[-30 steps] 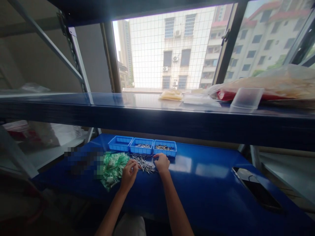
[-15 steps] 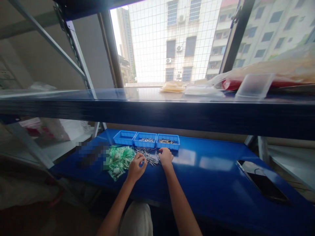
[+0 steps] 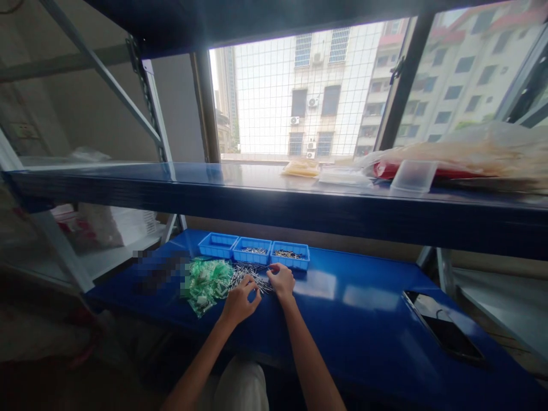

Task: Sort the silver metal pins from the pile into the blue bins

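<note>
A loose pile of thin, nail-like metal pieces (image 3: 247, 274) lies on the blue table. At its near edge is my left hand (image 3: 240, 301), thumb and fingers curled into a ring; anything in its fingertips is too small to make out. My right hand (image 3: 282, 282) reaches the pile's right side with fingers bent in a pinch, and what they grip is unclear. Behind the pile stand a left blue bin (image 3: 218, 253) with nothing visible inside, a middle blue bin (image 3: 252, 258) with silvery pieces, and a right blue bin (image 3: 291, 263) with brassy and dark pieces.
Green plastic bags (image 3: 207, 285) with small parts lie left of the pile. A phone (image 3: 445, 328) rests on the table (image 3: 351, 342) at right. A blue shelf (image 3: 274, 200) crosses above, bearing a clear plastic box (image 3: 414, 177) and bags. Part of the table's left is pixelated.
The camera view has tilted up slightly. My right hand has shifted a little left over the pile, closer to my left hand. My left hand stays near the pile's front edge.
</note>
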`<state>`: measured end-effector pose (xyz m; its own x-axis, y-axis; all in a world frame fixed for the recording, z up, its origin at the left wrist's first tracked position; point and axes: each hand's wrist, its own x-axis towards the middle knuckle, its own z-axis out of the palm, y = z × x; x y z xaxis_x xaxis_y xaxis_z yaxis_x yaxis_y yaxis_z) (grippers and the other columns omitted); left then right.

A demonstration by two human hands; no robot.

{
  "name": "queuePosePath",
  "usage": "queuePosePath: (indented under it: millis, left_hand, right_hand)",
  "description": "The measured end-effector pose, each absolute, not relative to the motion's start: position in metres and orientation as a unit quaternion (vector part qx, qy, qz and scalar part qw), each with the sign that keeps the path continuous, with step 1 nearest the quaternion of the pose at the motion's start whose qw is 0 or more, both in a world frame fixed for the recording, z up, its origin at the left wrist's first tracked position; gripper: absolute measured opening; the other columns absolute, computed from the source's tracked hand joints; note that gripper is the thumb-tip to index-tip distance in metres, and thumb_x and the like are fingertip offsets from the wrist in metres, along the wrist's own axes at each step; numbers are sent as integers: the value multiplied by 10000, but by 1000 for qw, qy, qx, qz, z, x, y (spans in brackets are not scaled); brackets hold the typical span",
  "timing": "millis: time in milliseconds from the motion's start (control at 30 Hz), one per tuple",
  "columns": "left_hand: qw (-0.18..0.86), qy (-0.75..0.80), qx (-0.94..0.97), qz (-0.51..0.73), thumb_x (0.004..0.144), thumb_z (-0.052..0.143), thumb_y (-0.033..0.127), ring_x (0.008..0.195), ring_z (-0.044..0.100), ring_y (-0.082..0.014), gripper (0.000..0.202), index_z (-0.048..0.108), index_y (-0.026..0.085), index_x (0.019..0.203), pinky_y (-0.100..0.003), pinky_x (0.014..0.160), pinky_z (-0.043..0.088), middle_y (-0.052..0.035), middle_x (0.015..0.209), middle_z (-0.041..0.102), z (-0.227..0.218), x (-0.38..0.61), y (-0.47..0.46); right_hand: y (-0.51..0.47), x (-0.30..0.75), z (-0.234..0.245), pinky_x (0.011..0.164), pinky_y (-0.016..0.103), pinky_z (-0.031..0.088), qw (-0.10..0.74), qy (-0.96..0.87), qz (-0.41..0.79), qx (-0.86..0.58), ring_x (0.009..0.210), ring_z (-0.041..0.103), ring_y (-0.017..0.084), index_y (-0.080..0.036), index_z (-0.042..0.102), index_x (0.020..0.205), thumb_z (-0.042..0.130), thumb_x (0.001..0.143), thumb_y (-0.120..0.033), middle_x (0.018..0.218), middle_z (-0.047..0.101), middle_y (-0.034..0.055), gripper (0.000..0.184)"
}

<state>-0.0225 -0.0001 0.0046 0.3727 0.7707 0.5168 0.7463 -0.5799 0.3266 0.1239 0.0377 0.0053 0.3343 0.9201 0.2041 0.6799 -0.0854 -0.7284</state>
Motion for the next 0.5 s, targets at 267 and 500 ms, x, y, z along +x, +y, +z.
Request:
queuePosePath:
  millis: [267,500]
  left_hand:
    - [14,464,827,316,795,416,218,730,584,-131,163,569,187,750,-228,639,441,-30,889,553,4,-21,0]
    - [-33,438,844,309,796,413,196,741,586,-135,150,563,193,808,-232,640,457,-32,915,568,0,-18,-5]
  right_hand:
    - [31,129,3,687,268,444,466,-539,166,-682,818,624,201,-217,653,931,484,726,-294,830,681,22,277]
    - [29,134,-10,633,264,441,517,-539,158,-646,706,617,188,-212,654,919,511,707,-306,779,673,24,272]
